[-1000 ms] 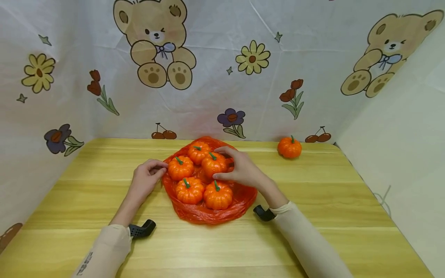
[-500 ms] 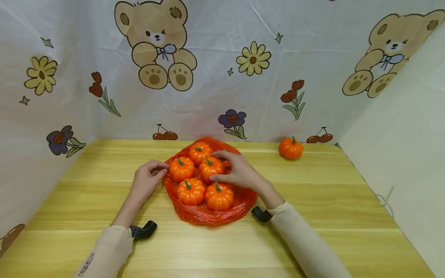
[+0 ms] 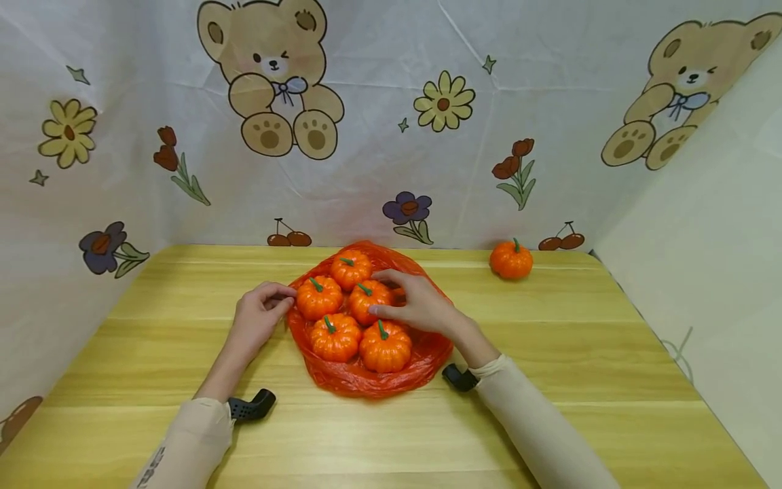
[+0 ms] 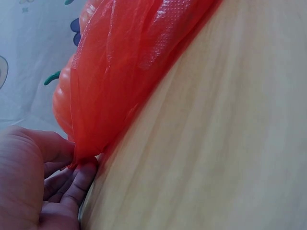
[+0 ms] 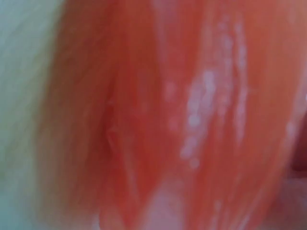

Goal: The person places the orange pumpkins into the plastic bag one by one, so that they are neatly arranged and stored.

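Observation:
A red plastic bag [image 3: 366, 384] lies spread wide on the table, its mouth facing up. My left hand [image 3: 259, 316] pinches the bag's left edge between thumb and fingers; the left wrist view shows the thin plastic [image 4: 108, 81] gathered at the fingertips. Inside the bag, my right hand [image 3: 421, 302] has its thumb and fingers round the right side of a small orange pumpkin [image 3: 365, 299] with a green stem. Several like it sit close around, among them a front pumpkin [image 3: 386, 348] and a left pumpkin [image 3: 319, 299]. Blurred red plastic [image 5: 192, 115] fills most of the right wrist view.
One more pumpkin [image 3: 511, 261] stands alone on the wooden table [image 3: 550, 380] at the back right. Behind the table hangs a white cloth [image 3: 366, 68] printed with bears and flowers. A pale wall [image 3: 702, 251] borders the right side.
My right hand has moved slightly left and down with its pumpkin, which now sits lower among the others. The left hand stays at the bag's edge.

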Demonstrator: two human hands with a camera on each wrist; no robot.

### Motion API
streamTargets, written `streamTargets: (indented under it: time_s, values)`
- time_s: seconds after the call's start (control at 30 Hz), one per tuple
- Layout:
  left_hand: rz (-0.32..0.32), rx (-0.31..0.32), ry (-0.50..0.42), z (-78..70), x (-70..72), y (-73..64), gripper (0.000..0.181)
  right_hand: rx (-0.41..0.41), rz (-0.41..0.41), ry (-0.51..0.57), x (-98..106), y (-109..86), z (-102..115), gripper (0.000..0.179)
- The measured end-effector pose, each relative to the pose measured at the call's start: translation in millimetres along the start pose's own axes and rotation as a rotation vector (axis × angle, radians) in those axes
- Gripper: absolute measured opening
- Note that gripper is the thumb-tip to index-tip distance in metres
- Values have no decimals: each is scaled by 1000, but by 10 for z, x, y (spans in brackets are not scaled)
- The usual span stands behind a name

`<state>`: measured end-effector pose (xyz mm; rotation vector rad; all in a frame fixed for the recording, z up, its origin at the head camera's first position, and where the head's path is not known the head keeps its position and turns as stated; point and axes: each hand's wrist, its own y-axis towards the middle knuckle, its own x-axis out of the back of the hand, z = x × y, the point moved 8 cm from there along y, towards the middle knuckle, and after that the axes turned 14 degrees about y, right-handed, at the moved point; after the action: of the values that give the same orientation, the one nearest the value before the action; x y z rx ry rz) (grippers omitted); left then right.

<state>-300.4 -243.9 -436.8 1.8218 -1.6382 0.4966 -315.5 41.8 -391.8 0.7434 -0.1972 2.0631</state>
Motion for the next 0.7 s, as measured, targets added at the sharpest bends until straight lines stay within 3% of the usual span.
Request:
streamTargets:
  time_s: [0.17, 0.33, 0.7]
  values:
    - [3, 5, 1, -7, -12, -5, 17, -3, -4, 6, 14, -32, -12, 64]
    - [9, 9, 1, 11, -9, -24, 17, 3, -7, 89, 56, -36, -7, 59]
    - [-8, -13, -2, -7, -5, -13, 17, 32, -131, 126, 451, -82, -42, 56]
